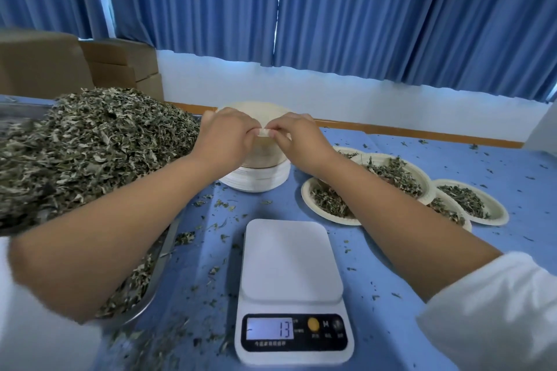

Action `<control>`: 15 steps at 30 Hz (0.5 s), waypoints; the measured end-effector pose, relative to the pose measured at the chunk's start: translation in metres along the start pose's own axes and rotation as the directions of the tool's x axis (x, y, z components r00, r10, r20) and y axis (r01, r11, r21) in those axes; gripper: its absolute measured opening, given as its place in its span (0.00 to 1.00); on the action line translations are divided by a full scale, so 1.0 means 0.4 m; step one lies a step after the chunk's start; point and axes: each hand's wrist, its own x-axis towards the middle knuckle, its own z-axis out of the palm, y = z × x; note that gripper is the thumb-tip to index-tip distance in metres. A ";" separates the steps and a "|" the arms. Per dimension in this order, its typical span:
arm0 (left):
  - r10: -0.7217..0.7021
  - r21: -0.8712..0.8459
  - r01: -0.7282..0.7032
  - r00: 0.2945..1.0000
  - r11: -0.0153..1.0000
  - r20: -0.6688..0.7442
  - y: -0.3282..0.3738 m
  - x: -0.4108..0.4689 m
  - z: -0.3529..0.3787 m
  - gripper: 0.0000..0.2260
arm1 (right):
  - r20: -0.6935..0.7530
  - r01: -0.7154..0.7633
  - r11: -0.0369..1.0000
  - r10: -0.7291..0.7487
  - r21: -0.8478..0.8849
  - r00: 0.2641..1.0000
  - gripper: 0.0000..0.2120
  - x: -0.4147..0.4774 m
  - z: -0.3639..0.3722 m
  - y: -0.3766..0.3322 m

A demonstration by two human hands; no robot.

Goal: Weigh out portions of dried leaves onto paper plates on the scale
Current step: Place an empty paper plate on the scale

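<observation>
**Asker:** What is holding what on your table [391,250]?

**Me:** On my left a metal tray [156,262] carries a big heap of dried leaves [90,144], piled well above its rim. On my right sit several filled plates [331,205], overlapping one another, each with a small portion of the same leaves. Loose crumbs lie all over the blue cloth. The scale [291,262] is just in front of me with nothing on its platform, though the display reads 13.

**Asker:** And your hands?

**Me:** Both are on the stack of paper plates [256,181] beyond the scale, between the heap and the filled plates. My left hand [226,137] and right hand [297,137] meet at the near rim of the top plate [241,107], each pinching that edge with curled fingertips, knuckles almost touching.

**Asker:** Which way do things point?

**Me:** The plate is round, so it has no long axis. Its pinched edge faces me, but I cannot tell whether it is tilted or lies flat on the stack. The scale's long axis runs straight away from me, display end nearest.
</observation>
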 end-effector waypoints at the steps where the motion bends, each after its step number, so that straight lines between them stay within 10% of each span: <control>1: 0.032 -0.031 -0.033 0.999 0.999 -0.020 0.006 -0.015 -0.012 0.12 | -0.041 0.016 0.999 -0.014 0.051 0.999 0.10 -0.029 -0.011 -0.006; 11: 0.233 -0.338 -0.234 0.972 0.912 -0.044 0.134 -0.270 -0.094 0.10 | -0.237 -0.235 0.830 0.396 0.507 0.887 0.13 -0.293 -0.063 -0.025; 15: 0.224 -0.388 -0.214 0.974 0.897 -0.020 0.159 -0.359 -0.065 0.11 | -0.097 -0.352 0.530 0.644 0.771 0.759 0.17 -0.355 -0.050 -0.015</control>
